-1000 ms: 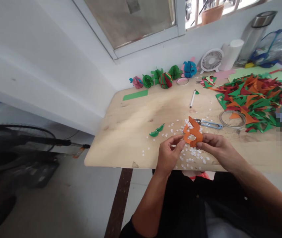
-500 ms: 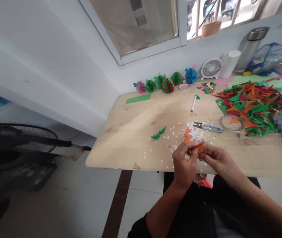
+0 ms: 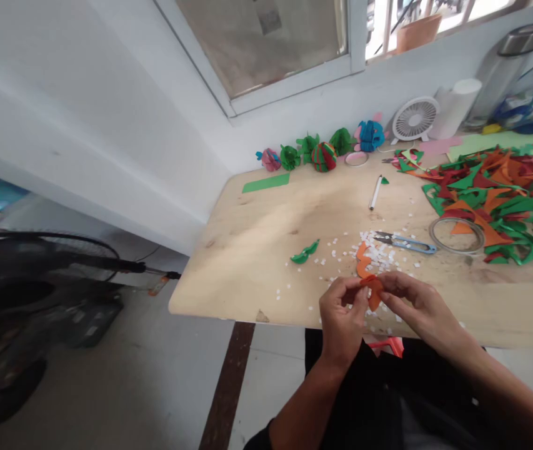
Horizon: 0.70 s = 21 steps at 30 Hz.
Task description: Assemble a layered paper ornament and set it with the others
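Between my two hands is a small orange paper piece [image 3: 375, 296], held above the front edge of the wooden table [image 3: 247, 250]. My left hand [image 3: 345, 312] pinches its left side, and the fingers of my right hand [image 3: 411, 304] pinch its right side. Just behind them lies another orange paper cutout [image 3: 362, 257] among scattered small white bits [image 3: 381, 255]. Blue-handled thread snips [image 3: 409, 243] rest to the right of the bits, beside a round ring [image 3: 457, 235]. A folded green paper piece [image 3: 305, 252] lies to the left.
A big heap of green, orange and red paper scraps [image 3: 505, 194] covers the right side. A white pen [image 3: 375, 192] lies farther back. Along the wall stand several paper ornaments [image 3: 323, 157], a small white fan [image 3: 415, 119] and a clear bottle [image 3: 505, 72].
The view has shifted slightly. The orange paper between my hands has turned and now shows more of its curved shape, with my fingers still pinching it.
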{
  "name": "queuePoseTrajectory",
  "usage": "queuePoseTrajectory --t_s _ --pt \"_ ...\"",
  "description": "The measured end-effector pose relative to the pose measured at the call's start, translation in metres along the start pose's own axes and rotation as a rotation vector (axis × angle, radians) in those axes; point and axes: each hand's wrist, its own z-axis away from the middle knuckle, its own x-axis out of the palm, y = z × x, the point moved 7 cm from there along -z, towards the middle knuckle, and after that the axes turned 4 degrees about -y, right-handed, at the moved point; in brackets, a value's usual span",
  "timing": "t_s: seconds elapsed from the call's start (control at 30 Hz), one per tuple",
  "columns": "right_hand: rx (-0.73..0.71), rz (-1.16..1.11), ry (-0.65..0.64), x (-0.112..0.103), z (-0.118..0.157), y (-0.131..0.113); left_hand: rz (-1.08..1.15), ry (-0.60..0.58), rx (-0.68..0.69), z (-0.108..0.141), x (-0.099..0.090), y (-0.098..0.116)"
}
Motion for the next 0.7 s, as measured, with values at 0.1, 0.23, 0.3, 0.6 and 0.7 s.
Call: queuePoseTrajectory --t_s 0.1,0.23,0.3,0.6,0.7 --pt "0.095 -0.108 -0.018 -0.006 0.002 0.008 0.047 -0.062 -0.073 -0.003 0.007 -0.011" --pt "0.251 -0.222 0.094 -0.023 0.011 0.024 -0.126 -0.043 -0.054 -0.029 -0.002 -0.014" --pt "0.316 -0.302 0.167 -0.033 0.015 0.033 -0.384 -0.026 0.005 -0.050 -0.008 -0.010" --pt "0.318 -0.386 0.242 -0.042 0.010 0.038 -0.942 -0.142 0.060 -0.080 0.013 -0.020" --pt "0.295 -0.360 0.245 -0.040 0.007 0.036 -0.897 -0.088 0.040 -0.075 0.011 -0.022"
